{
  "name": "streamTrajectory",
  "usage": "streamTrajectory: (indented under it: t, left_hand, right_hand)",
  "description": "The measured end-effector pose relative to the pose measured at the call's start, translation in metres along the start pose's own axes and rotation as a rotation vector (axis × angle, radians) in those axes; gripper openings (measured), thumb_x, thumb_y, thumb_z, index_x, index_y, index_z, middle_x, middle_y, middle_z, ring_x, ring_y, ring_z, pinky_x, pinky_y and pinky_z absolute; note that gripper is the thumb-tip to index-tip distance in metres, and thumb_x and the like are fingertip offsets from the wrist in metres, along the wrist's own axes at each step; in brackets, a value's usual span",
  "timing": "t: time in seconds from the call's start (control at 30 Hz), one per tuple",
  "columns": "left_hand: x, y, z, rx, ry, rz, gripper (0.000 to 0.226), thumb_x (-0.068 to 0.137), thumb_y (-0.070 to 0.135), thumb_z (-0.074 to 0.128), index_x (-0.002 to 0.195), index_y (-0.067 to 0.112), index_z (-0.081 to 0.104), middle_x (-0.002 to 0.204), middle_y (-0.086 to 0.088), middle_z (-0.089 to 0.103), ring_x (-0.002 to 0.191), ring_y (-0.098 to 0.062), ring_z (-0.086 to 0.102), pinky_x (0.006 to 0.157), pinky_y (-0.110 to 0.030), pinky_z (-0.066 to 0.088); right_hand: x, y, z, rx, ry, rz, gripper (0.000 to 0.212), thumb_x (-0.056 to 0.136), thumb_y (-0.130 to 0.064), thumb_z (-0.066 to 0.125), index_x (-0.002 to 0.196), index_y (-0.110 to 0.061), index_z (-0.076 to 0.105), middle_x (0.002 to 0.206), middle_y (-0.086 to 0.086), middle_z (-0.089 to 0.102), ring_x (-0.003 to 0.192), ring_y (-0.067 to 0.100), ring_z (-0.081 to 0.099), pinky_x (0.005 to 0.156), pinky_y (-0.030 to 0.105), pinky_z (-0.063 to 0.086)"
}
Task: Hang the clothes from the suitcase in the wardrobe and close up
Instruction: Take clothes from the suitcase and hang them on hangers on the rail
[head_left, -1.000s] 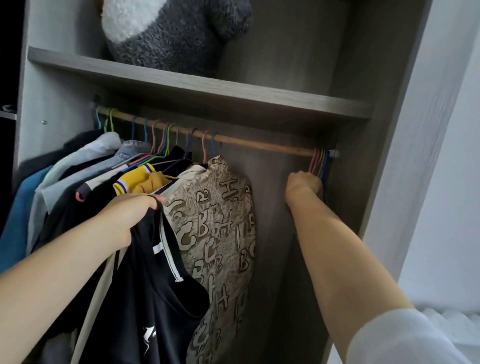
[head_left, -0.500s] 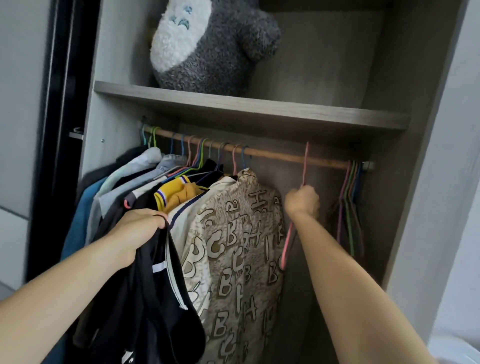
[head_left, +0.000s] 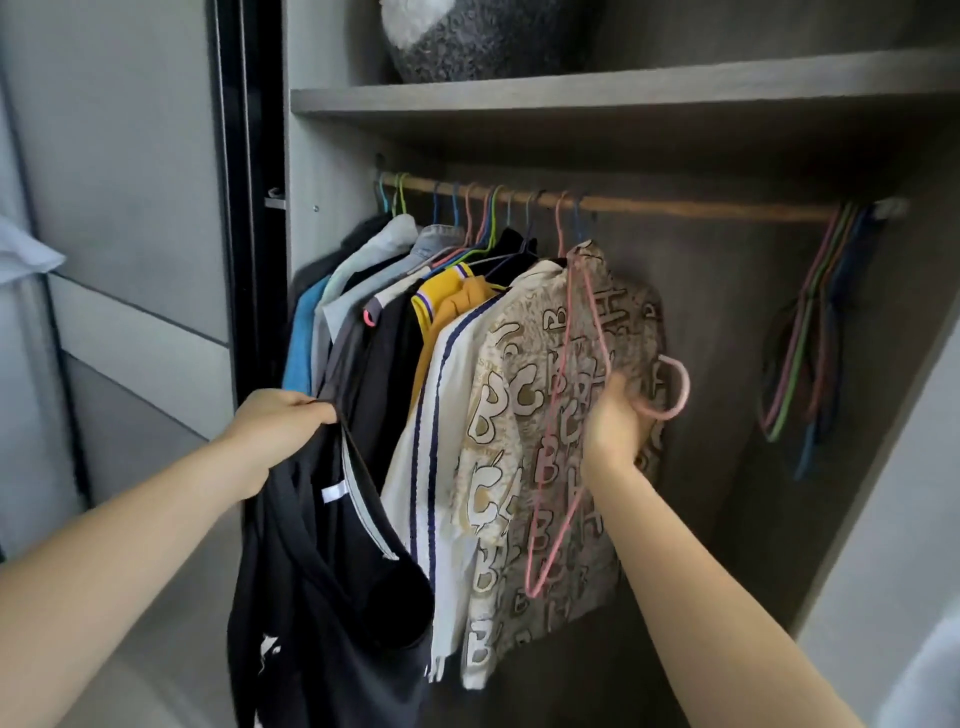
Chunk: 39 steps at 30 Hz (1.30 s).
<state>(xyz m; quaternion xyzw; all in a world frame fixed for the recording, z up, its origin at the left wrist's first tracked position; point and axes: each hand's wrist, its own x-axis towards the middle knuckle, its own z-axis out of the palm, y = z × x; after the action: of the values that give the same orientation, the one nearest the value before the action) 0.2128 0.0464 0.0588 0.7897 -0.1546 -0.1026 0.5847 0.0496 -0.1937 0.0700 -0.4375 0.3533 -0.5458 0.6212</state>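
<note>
Several hung garments (head_left: 519, 364) already fill the left part of the wooden rail (head_left: 701, 209), yet the work is not finished. Below the rail's left part, the left hand (head_left: 280, 423) pinches a black top with white trim (head_left: 322, 597), not yet on a hanger. Below its middle, the right hand (head_left: 615, 423) curls around a pink wire hanger (head_left: 687, 387). Closing the wardrobe remains.

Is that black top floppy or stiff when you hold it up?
Probably floppy: the black top sags in folds below the left hand gripping its edge. Likely light too, since that one grip carries it. It may slip off the thin pink hanger in the right hand, given its wide neck opening.
</note>
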Motion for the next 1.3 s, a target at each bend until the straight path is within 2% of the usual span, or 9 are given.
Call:
streamTrajectory:
  t: [0.03, 0.13, 0.3, 0.53, 0.6, 0.7, 0.87, 0.93, 1.3]
  left_hand:
    - [-0.004, -0.002, -0.002, 0.003, 0.011, -0.009, 0.023, 0.083, 0.022, 0.07, 0.105, 0.016, 0.07, 0.107, -0.006, 0.067, 0.101, -0.025, 0.062, 0.097, -0.039, 0.049]
    - [-0.016, -0.015, -0.01, 0.026, 0.029, -0.039, 0.006, 0.083, 0.02, 0.07, 0.088, 0.017, 0.069, 0.092, -0.001, 0.066, 0.087, -0.019, 0.061, 0.086, -0.03, 0.052]
    - [-0.034, -0.03, -0.026, 0.039, 0.058, -0.097, 0.008, 0.081, 0.019, 0.07, 0.088, 0.015, 0.068, 0.094, -0.004, 0.066, 0.089, -0.019, 0.062, 0.084, -0.029, 0.053]
    - [-0.058, -0.038, -0.074, -0.035, 0.123, -0.154, 0.01, 0.084, 0.018, 0.063, 0.091, 0.014, 0.069, 0.113, -0.011, 0.066, 0.107, -0.027, 0.06, 0.094, -0.037, 0.049]
    - [-0.064, -0.038, -0.094, -0.1, 0.156, -0.169, 0.021, 0.084, 0.015, 0.061, 0.103, 0.009, 0.069, 0.109, -0.013, 0.067, 0.095, -0.025, 0.062, 0.081, -0.032, 0.052]
    - [-0.073, -0.042, -0.13, -0.18, 0.24, -0.192, 0.007, 0.084, 0.01, 0.061, 0.087, 0.012, 0.067, 0.093, -0.01, 0.067, 0.075, -0.023, 0.062, 0.061, -0.026, 0.053]
    - [-0.09, -0.074, -0.184, -0.117, 0.329, -0.249, 0.012, 0.081, -0.002, 0.064, 0.089, 0.006, 0.068, 0.093, -0.013, 0.068, 0.08, -0.024, 0.063, 0.073, -0.032, 0.057]
    - [-0.097, -0.086, -0.196, -0.082, 0.319, -0.276, 0.022, 0.081, -0.012, 0.059, 0.081, 0.009, 0.066, 0.082, -0.007, 0.064, 0.074, -0.019, 0.061, 0.056, -0.02, 0.056]
    - [-0.13, -0.131, -0.236, 0.584, 0.382, -0.212, 0.023, 0.076, -0.009, 0.057, 0.074, 0.012, 0.068, 0.06, -0.003, 0.053, 0.049, -0.015, 0.043, 0.047, -0.017, 0.034]
  right_hand:
    - [-0.01, 0.001, -0.001, 0.048, -0.049, -0.005, 0.021, 0.099, -0.028, 0.05, 0.101, -0.011, 0.062, 0.075, -0.005, 0.051, 0.057, 0.007, 0.044, 0.071, 0.024, 0.051]
    - [-0.043, -0.006, 0.001, 0.134, -0.226, 0.0, 0.032, 0.095, -0.017, 0.048, 0.064, -0.02, 0.045, 0.053, -0.006, 0.036, 0.045, 0.01, 0.026, 0.037, 0.021, 0.022]
    - [-0.1, -0.025, 0.022, 0.304, -0.63, 0.15, 0.032, 0.092, -0.017, 0.042, 0.062, -0.023, 0.035, 0.051, -0.007, 0.018, 0.045, 0.011, 0.007, 0.038, 0.023, 0.007]
    - [-0.167, 0.041, 0.045, 0.382, -0.866, 0.297, 0.038, 0.098, -0.019, 0.041, 0.061, -0.02, 0.032, 0.044, -0.008, 0.02, 0.038, 0.008, 0.01, 0.037, 0.021, 0.006]
    - [-0.18, 0.08, 0.042, 0.303, -0.942, 0.334, 0.041, 0.098, -0.017, 0.041, 0.058, -0.019, 0.031, 0.043, -0.008, 0.022, 0.037, 0.008, 0.012, 0.04, 0.021, 0.004]
    - [-0.187, 0.126, 0.035, 0.136, -1.11, 0.294, 0.042, 0.099, -0.015, 0.045, 0.06, -0.014, 0.03, 0.045, -0.004, 0.026, 0.038, 0.009, 0.016, 0.04, 0.018, 0.01]
    - [-0.178, 0.141, 0.042, -0.237, -1.383, 0.067, 0.052, 0.103, -0.024, 0.046, 0.053, -0.01, 0.042, 0.05, 0.005, 0.031, 0.038, 0.012, 0.023, 0.038, 0.017, 0.022]
    - [-0.177, 0.138, 0.047, -0.358, -1.459, -0.027, 0.053, 0.103, -0.027, 0.046, 0.054, -0.006, 0.048, 0.045, 0.006, 0.033, 0.034, 0.015, 0.026, 0.039, 0.018, 0.023]
    - [-0.194, 0.128, 0.076, -0.88, -1.724, -0.324, 0.054, 0.099, -0.032, 0.053, 0.057, 0.002, 0.056, 0.048, 0.009, 0.034, 0.041, 0.016, 0.029, 0.042, 0.023, 0.024]
